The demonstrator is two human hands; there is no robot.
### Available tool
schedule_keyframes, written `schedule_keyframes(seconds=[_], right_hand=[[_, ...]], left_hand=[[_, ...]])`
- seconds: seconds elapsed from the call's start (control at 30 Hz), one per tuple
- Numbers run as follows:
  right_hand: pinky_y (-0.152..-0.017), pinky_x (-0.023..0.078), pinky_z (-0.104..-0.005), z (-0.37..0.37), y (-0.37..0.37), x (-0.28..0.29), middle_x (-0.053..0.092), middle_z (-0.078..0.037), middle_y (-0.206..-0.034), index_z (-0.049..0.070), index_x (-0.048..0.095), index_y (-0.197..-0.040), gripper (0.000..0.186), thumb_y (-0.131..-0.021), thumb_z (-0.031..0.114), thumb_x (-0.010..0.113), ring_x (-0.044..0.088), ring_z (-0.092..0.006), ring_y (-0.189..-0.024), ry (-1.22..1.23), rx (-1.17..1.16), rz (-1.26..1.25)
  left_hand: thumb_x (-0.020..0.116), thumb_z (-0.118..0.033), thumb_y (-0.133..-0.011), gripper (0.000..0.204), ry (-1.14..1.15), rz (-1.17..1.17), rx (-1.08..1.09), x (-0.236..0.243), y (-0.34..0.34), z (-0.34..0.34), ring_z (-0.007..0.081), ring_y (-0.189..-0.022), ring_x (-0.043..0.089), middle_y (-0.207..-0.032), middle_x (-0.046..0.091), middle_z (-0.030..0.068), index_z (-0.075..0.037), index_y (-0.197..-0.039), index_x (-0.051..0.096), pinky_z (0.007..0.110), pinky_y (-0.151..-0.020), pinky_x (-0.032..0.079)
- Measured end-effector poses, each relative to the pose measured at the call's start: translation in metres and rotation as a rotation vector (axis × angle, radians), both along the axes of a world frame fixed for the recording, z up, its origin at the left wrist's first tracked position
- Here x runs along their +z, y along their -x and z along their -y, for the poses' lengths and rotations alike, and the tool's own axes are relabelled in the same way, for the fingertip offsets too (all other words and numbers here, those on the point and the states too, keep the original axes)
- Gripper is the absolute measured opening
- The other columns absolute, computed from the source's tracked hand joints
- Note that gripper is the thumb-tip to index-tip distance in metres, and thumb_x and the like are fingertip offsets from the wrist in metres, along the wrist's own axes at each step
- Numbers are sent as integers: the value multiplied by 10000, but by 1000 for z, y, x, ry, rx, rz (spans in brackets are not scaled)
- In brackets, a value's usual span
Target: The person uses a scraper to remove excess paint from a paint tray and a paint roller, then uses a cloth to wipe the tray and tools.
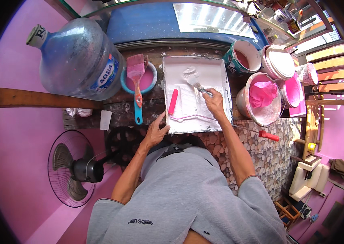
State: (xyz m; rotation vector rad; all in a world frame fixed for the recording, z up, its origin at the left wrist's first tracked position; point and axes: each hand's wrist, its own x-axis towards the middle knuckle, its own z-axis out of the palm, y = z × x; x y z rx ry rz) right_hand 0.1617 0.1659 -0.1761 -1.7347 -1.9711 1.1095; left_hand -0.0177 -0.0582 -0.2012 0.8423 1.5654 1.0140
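A square white paint tray [216, 68] with white paint inside lies in front of me. My right hand [214, 101] grips the handle of a paintbrush [191, 76], its head thickly coated in white and resting in the tray. At the near left corner, my left hand [155, 131] holds the tray by its rim. A narrow red-pink roller [173, 102] lies in the paint. Its wire frame runs along the near side of the tray and out over the right rim to a red handle [268, 135].
Left of the tray, a wide brush [136, 75] lies across a blue bowl [152, 86] of pink paint. A large water bottle [82, 61] lies beyond it. Paint buckets [243, 103] crowd the right side, one holding a pink cloth [262, 94]. A fan [74, 168] stands at lower left.
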Motion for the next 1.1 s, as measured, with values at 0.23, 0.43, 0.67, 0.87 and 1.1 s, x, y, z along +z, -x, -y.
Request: schedule_keyframes(seconds=[0.23,0.43,0.67,0.87,1.1], right_hand=[[-643,474,-327,2,6,-11,647,-127,-709,17,672,-1048,323,-803,224,629,602,-188,-642,26,-22,-65],[-535,399,-258,-4,5,-18,577,-15,-661,9,679,-1042,276,-834,190,652,489,-78,-586,104,-47,-128],[-514,380,-247,-1,13,-21,546,6,-629,-4,679,-1042,259,-842,156,640,462,-65,-555,58,-52,-152],[-520,389,-245,2,17,-20,569,-4,-646,12,682,-1054,261,-843,159,640,474,-64,-566,56,-52,-149],[-654,475,-316,7,23,-11,657,-120,-738,17,685,-1036,304,-818,219,621,607,-173,-674,69,-124,-157]], left_hand=[[637,-163,-839,650,-6,51,5,-4,0,-1,275,-1072,611,-1149,638,195,-63,-1426,377,357,-943,443],[639,-150,-837,644,9,102,-1,2,0,-4,274,-1082,612,-1141,643,198,-50,-1420,384,356,-937,447],[643,-142,-835,653,-11,73,7,-10,1,-1,265,-1087,616,-1153,641,198,-34,-1421,375,353,-937,451],[642,-117,-837,655,-3,71,-11,4,2,-4,244,-1054,626,-1129,655,183,-38,-1427,369,340,-925,454],[640,-105,-837,654,-11,81,8,-1,3,-2,213,-1028,632,-1111,663,172,-38,-1429,369,322,-904,463]])
